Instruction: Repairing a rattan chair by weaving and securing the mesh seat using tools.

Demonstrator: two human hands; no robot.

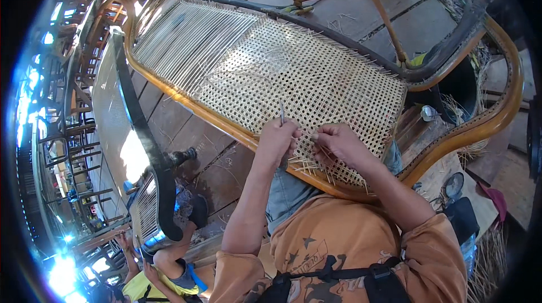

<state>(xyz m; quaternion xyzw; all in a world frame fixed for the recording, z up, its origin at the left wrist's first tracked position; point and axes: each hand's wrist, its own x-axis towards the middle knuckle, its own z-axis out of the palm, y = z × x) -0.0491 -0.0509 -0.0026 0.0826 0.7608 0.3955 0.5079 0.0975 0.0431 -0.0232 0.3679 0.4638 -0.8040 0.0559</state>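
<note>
A cane-woven panel [316,71] in a curved brown rattan frame [220,126] lies across my lap. Its near part is a finished-looking open mesh, while the far-left part shows only parallel strands [175,38]. My left hand [278,140] is closed over the panel's near edge, with a thin, pointed metal tool [282,109] sticking up out of it. Just to its right, my right hand [339,144] pinches with thumb and forefinger above the mesh; what it holds is too small to make out. Loose cane ends [305,163] stick up around both hands.
At the left stands another caned piece with a dark frame [141,117], and a person in a yellow shirt [144,285] sits by it. A dark bucket [457,86] stands at right. Loose cane strips [488,263] lie lower right, near a small round dish [453,184].
</note>
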